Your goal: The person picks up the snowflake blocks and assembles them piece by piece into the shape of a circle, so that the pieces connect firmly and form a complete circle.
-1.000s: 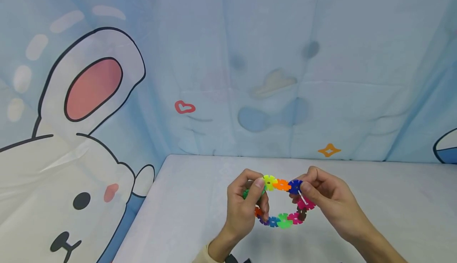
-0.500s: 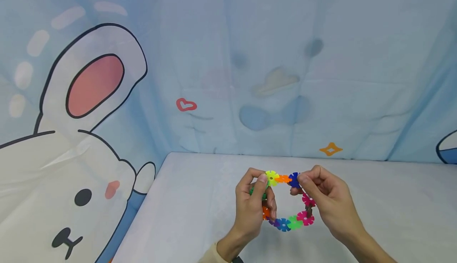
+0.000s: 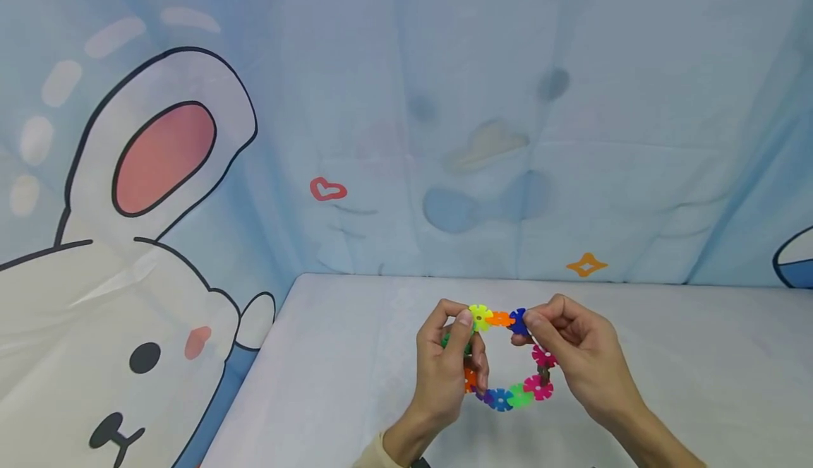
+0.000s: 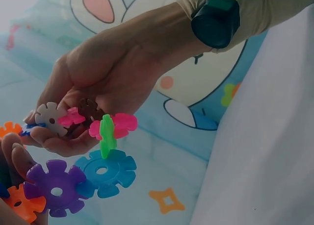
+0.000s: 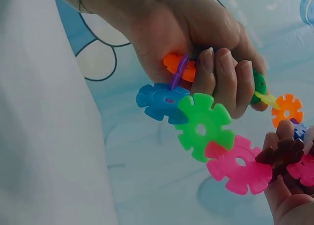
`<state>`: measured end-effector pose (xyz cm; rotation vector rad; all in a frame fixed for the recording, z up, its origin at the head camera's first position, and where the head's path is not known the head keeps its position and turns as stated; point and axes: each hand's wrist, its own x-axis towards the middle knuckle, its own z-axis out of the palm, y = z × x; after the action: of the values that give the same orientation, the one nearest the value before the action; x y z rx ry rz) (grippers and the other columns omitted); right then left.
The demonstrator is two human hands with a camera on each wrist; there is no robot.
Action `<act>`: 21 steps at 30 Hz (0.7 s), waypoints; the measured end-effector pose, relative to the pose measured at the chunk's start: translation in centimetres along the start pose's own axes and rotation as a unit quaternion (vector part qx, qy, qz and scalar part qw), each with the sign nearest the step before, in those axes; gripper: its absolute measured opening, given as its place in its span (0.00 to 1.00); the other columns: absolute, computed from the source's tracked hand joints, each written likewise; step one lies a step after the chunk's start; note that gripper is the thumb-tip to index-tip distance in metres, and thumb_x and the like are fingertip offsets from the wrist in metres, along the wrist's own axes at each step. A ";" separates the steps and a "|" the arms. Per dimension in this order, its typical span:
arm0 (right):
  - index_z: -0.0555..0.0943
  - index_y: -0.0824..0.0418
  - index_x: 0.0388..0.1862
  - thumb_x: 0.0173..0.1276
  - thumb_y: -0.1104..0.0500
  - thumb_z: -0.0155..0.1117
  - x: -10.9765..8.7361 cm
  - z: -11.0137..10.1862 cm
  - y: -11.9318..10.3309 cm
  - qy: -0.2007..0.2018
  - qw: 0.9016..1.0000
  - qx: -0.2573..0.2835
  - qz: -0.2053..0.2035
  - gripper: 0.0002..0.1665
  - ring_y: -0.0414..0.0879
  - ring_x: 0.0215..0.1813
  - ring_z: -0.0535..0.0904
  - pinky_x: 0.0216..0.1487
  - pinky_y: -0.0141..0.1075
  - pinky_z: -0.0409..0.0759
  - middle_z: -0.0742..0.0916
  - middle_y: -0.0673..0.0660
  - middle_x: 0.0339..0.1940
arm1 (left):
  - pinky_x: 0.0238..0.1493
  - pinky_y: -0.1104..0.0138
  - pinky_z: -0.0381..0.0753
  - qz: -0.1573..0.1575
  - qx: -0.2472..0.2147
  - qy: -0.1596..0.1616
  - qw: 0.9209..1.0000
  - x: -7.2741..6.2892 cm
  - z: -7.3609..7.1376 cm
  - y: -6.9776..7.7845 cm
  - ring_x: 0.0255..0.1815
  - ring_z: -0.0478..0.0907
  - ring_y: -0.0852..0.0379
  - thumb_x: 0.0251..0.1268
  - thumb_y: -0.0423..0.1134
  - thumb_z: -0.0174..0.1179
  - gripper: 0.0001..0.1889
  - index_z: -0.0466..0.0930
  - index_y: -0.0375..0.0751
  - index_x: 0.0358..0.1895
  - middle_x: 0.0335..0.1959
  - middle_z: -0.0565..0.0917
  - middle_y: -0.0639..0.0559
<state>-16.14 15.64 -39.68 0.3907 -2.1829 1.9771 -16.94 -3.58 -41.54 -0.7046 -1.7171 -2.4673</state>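
Both hands hold up a loop of interlocking plastic snowflake discs in several colours. My left hand [image 3: 441, 362] grips the loop's left side. Its thumb lies by the yellow disc [image 3: 480, 318], its fingers curled round the green discs [image 3: 449, 343]. On the other side my right hand [image 3: 587, 355] pinches the loop at the dark blue disc [image 3: 517, 322]. In the left wrist view a white disc [image 4: 51, 118] sits at the right fingers, beside a pink disc [image 4: 71, 117] and a brown disc [image 4: 88, 108]. Purple [image 4: 56, 188], light blue [image 4: 110, 173] and bright green [image 5: 205, 128] discs hang along the bottom.
A white-covered table [image 3: 330, 369] lies beneath the hands. Behind it hangs a light blue curtain [image 3: 356, 101] with printed shapes, and a large printed rabbit [image 3: 76, 313] fills the left side. The right wrist wears a dark round device [image 4: 216, 21].
My left hand has shifted slightly right and my right hand slightly left. The white disc, seen edge-on a second ago, is now hidden behind the right hand in the head view. Both grips stay.
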 end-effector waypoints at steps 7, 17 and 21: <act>0.78 0.69 0.42 0.81 0.65 0.61 -0.1 0.0 -0.2 -0.010 1.000 -0.005 -0.018 0.06 0.45 0.39 0.91 0.36 0.31 0.84 0.92 0.54 0.36 | 0.15 0.76 0.75 0.015 0.005 -0.007 1.000 0.1 -0.2 0.0 0.10 0.69 0.63 0.89 0.37 0.44 0.14 0.65 0.26 0.47 0.19 0.63 0.30; 0.79 0.69 0.40 0.79 0.67 0.63 0.1 0.3 0.8 -0.007 1.000 -0.007 -0.024 0.05 0.45 0.39 0.91 0.36 0.31 0.86 0.93 0.54 0.35 | 0.14 0.75 0.76 0.030 0.040 -0.007 0.999 0.0 -0.3 -0.2 0.10 0.70 0.59 0.88 0.35 0.45 0.11 0.68 0.27 0.46 0.19 0.66 0.31; 0.78 0.70 0.41 0.79 0.68 0.62 0.3 0.3 1.1 -0.015 0.999 0.009 -0.028 0.05 0.44 0.40 0.92 0.39 0.30 0.87 0.93 0.53 0.35 | 0.16 0.75 0.79 0.025 0.061 -0.004 0.998 0.1 -0.4 -0.1 0.11 0.72 0.62 0.88 0.36 0.45 0.11 0.69 0.29 0.46 0.19 0.68 0.30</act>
<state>-16.70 15.39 -40.66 0.4816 -2.1491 1.9739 -17.23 -3.91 -41.65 -0.7359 -1.8109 -2.3084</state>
